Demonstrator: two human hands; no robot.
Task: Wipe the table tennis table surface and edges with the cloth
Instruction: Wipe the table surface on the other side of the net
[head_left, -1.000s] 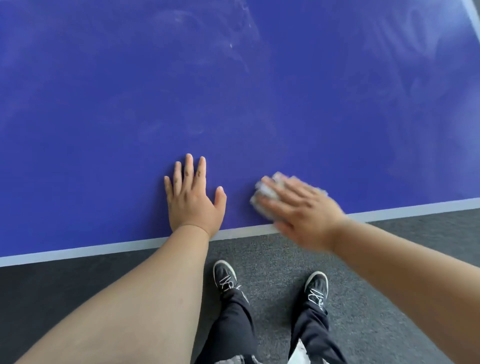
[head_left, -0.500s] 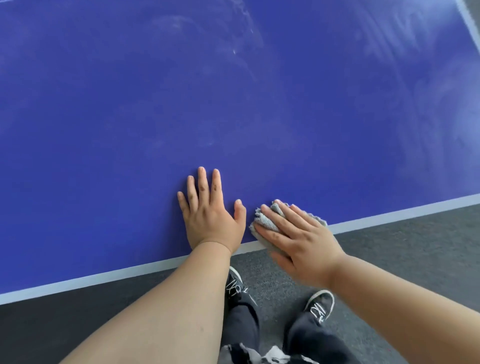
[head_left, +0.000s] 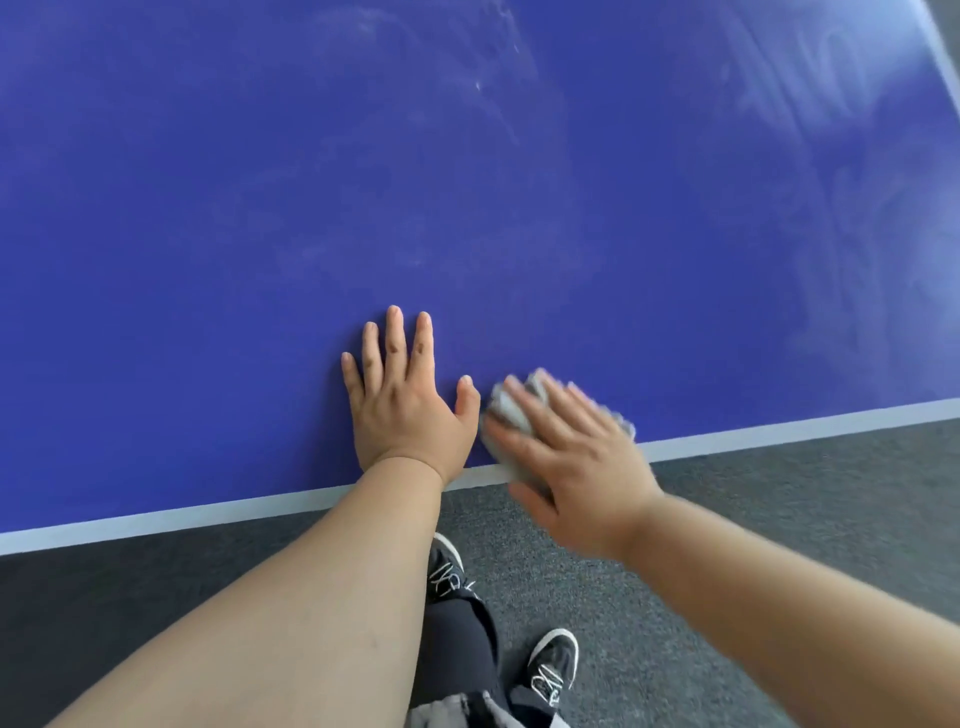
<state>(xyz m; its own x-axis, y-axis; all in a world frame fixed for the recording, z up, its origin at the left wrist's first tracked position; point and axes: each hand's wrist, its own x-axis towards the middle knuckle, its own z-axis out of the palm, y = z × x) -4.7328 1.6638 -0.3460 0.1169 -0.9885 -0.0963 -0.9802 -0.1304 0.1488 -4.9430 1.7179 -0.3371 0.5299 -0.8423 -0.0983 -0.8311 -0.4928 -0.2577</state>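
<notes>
Cloth (head_left: 511, 410): a grey, bunched wad is seen on the blue top, lying across the white edge line (head_left: 779, 431), with its near end overhanging that line slightly.
Table tennis table (head_left: 467, 182): the blue surface is shown filling the upper part of the view, beyond the white edge line; pale streaks (head_left: 831, 78) are visible on it far beyond the line, mostly toward the right.
Right hand (head_left: 576, 467): it is placed over the cloth and straddles the white edge line. The fingers are laid close together across the top of the wad and the thumb is tucked along its near side, so the cloth is gripped between them. The hand is blurred, so finer detail cannot be told.
Left hand (head_left: 405, 410): it is pressed flat on the blue surface just beyond the white edge line, with fingers straight and spread and the thumb stretched out toward the cloth. Thumb tip and cloth are just beside each other; contact cannot be told.
Carpet (head_left: 779, 519): dark grey flooring is seen on the near side of the white edge line.
Shoes (head_left: 553, 667): black, white-laced footwear and dark trousers (head_left: 457, 649) are seen on the carpet, well on the near side of the line.
</notes>
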